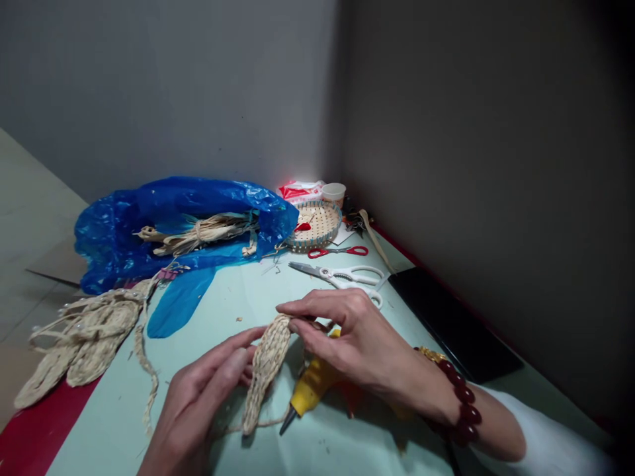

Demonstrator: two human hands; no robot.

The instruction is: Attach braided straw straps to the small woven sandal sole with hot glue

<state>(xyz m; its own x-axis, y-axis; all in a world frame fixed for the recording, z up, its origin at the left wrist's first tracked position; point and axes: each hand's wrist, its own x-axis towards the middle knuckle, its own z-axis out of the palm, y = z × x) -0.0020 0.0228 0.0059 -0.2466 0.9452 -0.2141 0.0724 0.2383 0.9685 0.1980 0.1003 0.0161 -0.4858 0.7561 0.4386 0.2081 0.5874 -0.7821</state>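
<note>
A woven straw piece (268, 370), long and narrow, stands slanted at the front middle of a pale green tabletop (213, 350), between a person's two bare hands. The right hand (357, 337) pinches its upper end between thumb and fingers. The left hand (196, 396) lies half curled at its left edge; whether it grips cannot be told. The piece's body looks fully braided, but a thin cord (270, 422) at its lower end appears loose, and no straps show on it. Two strapped, beaded straw sandals (102, 324) at far left look much further along.

Room is tight on the right: a yellow glue gun (310, 390) lies beneath the right hand, its dark nozzle just beside the piece, with a black slab (451, 324) and grey wall beyond. White-handled scissors (342, 274) lie behind. Green surface shows between the left hand and the sandals, which lie along the table's left edge.
</note>
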